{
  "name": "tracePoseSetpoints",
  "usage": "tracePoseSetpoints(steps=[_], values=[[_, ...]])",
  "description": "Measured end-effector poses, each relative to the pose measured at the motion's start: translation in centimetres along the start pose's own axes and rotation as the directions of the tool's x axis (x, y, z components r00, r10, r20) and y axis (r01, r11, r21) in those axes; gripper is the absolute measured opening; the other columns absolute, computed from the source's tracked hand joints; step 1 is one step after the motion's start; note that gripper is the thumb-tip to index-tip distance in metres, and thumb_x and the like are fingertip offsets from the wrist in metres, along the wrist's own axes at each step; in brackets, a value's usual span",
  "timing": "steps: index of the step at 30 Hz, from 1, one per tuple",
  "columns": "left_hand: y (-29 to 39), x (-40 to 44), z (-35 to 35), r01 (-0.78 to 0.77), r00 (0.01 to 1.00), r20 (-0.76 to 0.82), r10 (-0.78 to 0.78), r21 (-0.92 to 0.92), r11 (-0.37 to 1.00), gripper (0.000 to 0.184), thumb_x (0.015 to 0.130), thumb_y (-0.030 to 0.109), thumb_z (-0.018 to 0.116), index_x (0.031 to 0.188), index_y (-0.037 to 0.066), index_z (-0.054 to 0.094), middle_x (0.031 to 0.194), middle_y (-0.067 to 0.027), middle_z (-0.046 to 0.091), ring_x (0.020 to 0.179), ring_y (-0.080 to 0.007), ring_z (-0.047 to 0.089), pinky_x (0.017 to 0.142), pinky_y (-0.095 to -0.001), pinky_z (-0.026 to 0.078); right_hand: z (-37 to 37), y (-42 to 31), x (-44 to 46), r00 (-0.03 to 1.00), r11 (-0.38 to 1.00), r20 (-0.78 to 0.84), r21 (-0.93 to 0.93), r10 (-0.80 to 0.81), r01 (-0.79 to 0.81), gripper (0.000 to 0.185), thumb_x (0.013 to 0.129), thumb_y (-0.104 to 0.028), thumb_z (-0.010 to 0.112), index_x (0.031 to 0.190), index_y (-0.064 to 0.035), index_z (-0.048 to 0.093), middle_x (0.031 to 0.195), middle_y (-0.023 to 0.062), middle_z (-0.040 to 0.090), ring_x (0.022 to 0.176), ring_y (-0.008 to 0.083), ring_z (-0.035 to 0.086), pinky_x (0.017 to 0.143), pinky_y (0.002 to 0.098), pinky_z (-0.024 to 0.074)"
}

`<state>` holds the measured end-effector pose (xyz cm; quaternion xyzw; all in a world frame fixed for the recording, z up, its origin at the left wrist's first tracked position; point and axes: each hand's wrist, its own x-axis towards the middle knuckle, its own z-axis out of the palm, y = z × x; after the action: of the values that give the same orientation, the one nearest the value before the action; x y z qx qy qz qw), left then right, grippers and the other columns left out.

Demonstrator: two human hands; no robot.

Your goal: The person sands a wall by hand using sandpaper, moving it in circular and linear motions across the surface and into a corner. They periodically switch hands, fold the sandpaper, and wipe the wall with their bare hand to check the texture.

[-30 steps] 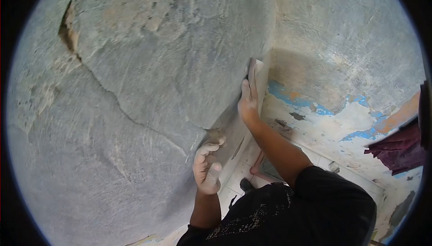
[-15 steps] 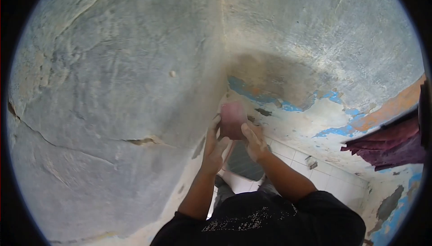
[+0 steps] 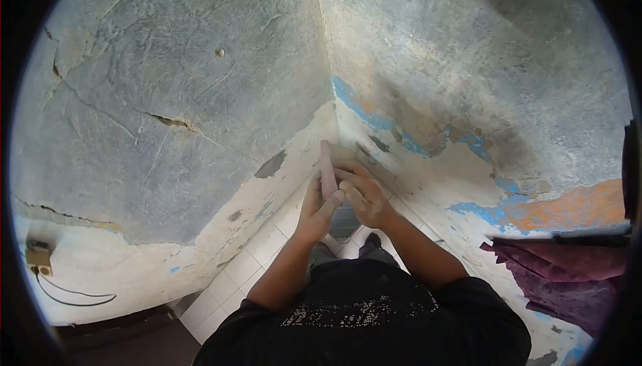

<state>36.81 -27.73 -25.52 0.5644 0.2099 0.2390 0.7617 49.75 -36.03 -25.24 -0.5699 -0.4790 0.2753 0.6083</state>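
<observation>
Between left grip (image 3: 315,215) and right grip (image 3: 365,200): pinkish pad (image 3: 326,165), far end protruding.

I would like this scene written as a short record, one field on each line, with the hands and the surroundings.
Held item: pinkish pad, seen narrow side on
Left hand: gripping the pad's near end
Right hand: close against the pad's right side; exact grip unclear
Place: in front of a wall corner
Left wall: grey above, whitish below, with a crack
Right wall: worn, with blue paint and orange patches
Floor: pale tiles
Right edge of view: maroon cloth
</observation>
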Motion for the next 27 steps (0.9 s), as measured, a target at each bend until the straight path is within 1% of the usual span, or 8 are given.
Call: tracePoseSetpoints(steps=[2,4,8,13,18,21,23,27], values=[[-1.5,-0.4,0.0,0.009,0.999,0.048,-0.008,-0.011,1.0,0.063,0.094,0.025,0.054,0.145,-0.001,0.027,0.138,-0.0114,0.043,0.128,-0.0211,0.04,0.107,-0.0374,0.031,-1.0,-0.9,-1.2,1.0,0.999,-0.007,-0.034,0.03,-0.03,0.035,0.09,-0.019,0.06,0.122,-0.0029,0.061,0.12,0.0186,0.053,0.114,0.0353,0.051,0.103,0.0412,0.0351],[-3.5,-0.3,-0.2,0.107,0.994,0.037,-0.102,-0.148,0.983,0.056,0.097,0.024,0.051,0.144,-0.001,0.032,0.126,-0.0087,0.051,0.115,-0.0161,0.049,0.098,-0.0332,0.04,-1.7,-0.7,-3.1,0.965,0.761,-0.163,-0.646,-0.206,0.053,0.041,0.08,-0.015,0.072,0.119,-0.0051,0.061,0.113,0.02,0.052,0.107,0.0348,0.053,0.097,0.0428,0.0393],[-3.2,0.0,2.7,0.151,0.978,0.17,-0.118,-0.198,0.968,0.059,0.098,0.04,0.045,0.141,0.0,0.036,0.135,-0.0104,0.048,0.122,-0.0217,0.048,0.101,-0.0393,0.038,-2.0,0.7,-5.7,0.903,0.728,-0.343,-0.684,-0.259,-0.051,0.055,0.077,-0.017,0.077,0.125,-0.0042,0.052,0.111,0.0209,0.051,0.104,0.0301,0.053,0.09,0.0418,0.0444],[-10.6,0.2,3.5,0.28,0.922,0.351,-0.16,-0.323,0.904,0.054,0.098,0.04,0.045,0.135,0.001,0.043,0.124,-0.009,0.055,0.112,-0.0198,0.053,0.094,-0.0357,0.042,-3.1,2.3,-9.8,0.806,0.948,-0.506,0.239,0.307,-0.212,0.07,0.082,-0.013,0.075,0.135,-0.0014,0.032,0.12,0.0168,0.051,0.108,0.0226,0.055,0.091,0.0367,0.0476],[-12.9,-1.5,6.8,0.421,0.876,0.368,-0.313,-0.266,0.867,0.042,0.096,0.03,0.05,0.126,0.0,0.047,0.115,-0.0081,0.057,0.104,-0.0182,0.055,0.087,-0.036,0.045,-7.2,3.2,-14.3,0.744,0.929,-0.58,0.07,0.334,-0.362,0.016,0.089,-0.01,0.068,0.098,-0.0006,0.059,0.09,0.0045,0.064,0.086,0.0109,0.058,0.079,0.027,0.0462],[-10.8,-1.7,10.1,-0.029,1.0,0.002,0.031,0.341,0.94,0.032,0.092,0.015,0.055,0.119,0.0,0.049,0.112,-0.0122,0.057,0.102,-0.0242,0.055,0.085,-0.0396,0.045,-9.3,2.9,-16.0,0.669,0.947,-0.71,-0.014,0.217,-0.322,0.016,0.089,-0.009,0.068,0.099,-0.0005,0.059,0.09,0.0035,0.063,0.084,0.009,0.056,0.077,0.0247,0.0447],[-10.7,-0.6,11.1,-0.609,0.763,0.261,0.592,0.599,0.52,0.033,0.087,0.006,0.057,0.119,0.0,0.049,0.111,-0.0173,0.056,0.102,-0.0337,0.053,0.087,-0.045,0.044,-11.5,3.9,-16.7,0.649,0.956,-0.742,-0.035,0.171,-0.291,0.02,0.089,-0.014,0.068,0.099,0.0012,0.06,0.089,0.0056,0.064,0.083,0.0109,0.058,0.075,0.0267,0.0461],[-8.0,0.3,17.3,-0.522,0.843,0.456,0.286,0.564,0.64,0.057,0.087,0.014,0.06,0.137,-0.004,0.038,0.133,-0.0256,0.044,0.123,-0.0448,0.043,0.103,-0.0489,0.036,-16.4,4.8,-16.7,0.659,0.951,-0.749,-0.145,0.075,-0.272,0.02,0.089,-0.014,0.068,0.1,0.0006,0.061,0.089,0.0048,0.063,0.081,0.0106,0.057,0.073,0.0254,0.0459]])
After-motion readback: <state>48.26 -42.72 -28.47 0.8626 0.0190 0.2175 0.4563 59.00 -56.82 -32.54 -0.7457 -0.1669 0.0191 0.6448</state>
